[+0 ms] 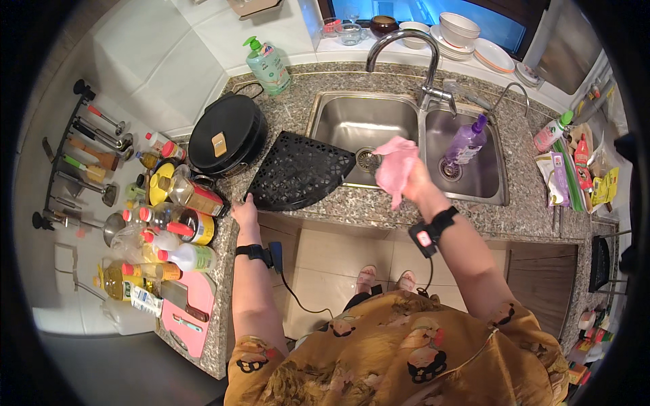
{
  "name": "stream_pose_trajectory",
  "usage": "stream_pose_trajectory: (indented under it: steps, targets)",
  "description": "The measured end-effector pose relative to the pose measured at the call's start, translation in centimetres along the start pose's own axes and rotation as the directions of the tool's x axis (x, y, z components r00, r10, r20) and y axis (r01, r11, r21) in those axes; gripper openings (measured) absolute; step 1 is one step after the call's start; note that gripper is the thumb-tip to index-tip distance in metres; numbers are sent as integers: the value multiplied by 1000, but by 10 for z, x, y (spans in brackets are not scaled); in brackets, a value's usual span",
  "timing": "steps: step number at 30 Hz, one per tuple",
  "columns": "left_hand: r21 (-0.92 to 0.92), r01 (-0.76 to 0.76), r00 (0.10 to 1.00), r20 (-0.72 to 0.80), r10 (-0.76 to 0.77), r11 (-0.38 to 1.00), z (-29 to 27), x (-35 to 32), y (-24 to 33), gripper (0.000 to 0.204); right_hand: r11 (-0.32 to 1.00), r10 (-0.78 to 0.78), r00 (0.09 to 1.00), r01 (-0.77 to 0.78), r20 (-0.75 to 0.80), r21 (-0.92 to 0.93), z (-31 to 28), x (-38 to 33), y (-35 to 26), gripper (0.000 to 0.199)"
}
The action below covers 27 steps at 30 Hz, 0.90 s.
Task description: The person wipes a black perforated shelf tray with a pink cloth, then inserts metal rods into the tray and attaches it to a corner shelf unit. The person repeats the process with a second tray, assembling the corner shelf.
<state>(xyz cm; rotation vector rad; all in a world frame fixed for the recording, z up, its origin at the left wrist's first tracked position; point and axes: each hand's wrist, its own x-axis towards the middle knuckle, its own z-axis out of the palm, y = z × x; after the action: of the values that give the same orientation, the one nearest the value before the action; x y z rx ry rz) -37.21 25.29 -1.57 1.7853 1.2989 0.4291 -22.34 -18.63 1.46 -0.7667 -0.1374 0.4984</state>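
A black quarter-round corner rack (298,172), pierced with a pattern of small holes, lies on the granite counter and overlaps the left sink basin's edge. At its near left corner, my left hand (245,212) grips the rim, with part of the fingers hidden. My right hand (418,183) is closed on a crumpled pink cloth (395,166), held up over the front of the double sink near its divider. The cloth is apart from the rack. Inside the right basin (491,169) stands a purple pump bottle (467,141).
A chrome faucet (431,78) arches over the sink. Left of the rack sits a black round lidded pan (227,135); bottles (166,223) crowd the left counter beside a pink cutting board (196,331) with a cleaver. A green pump bottle (268,68) stands behind. Packets (558,179) lie at right.
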Motion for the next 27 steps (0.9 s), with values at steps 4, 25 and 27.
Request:
stream_pose_trajectory:
  steps: [4, 25, 27]
  targets:
    - [-54, 1, 972, 235, 12, 999, -7, 27, -31, 71, 958, 284, 936, -288, -208, 13, 18, 50, 44, 49]
    - [-300, 708, 147, 948, 283, 639, -25, -111, 125, 43, 975, 18, 969, 38, -246, 218, 15, -48, -37, 55]
    - [-280, 684, 99, 950, 295, 674, -6, -123, 119, 47, 962, -54, 949, 132, -310, 238, 14, -71, -54, 56]
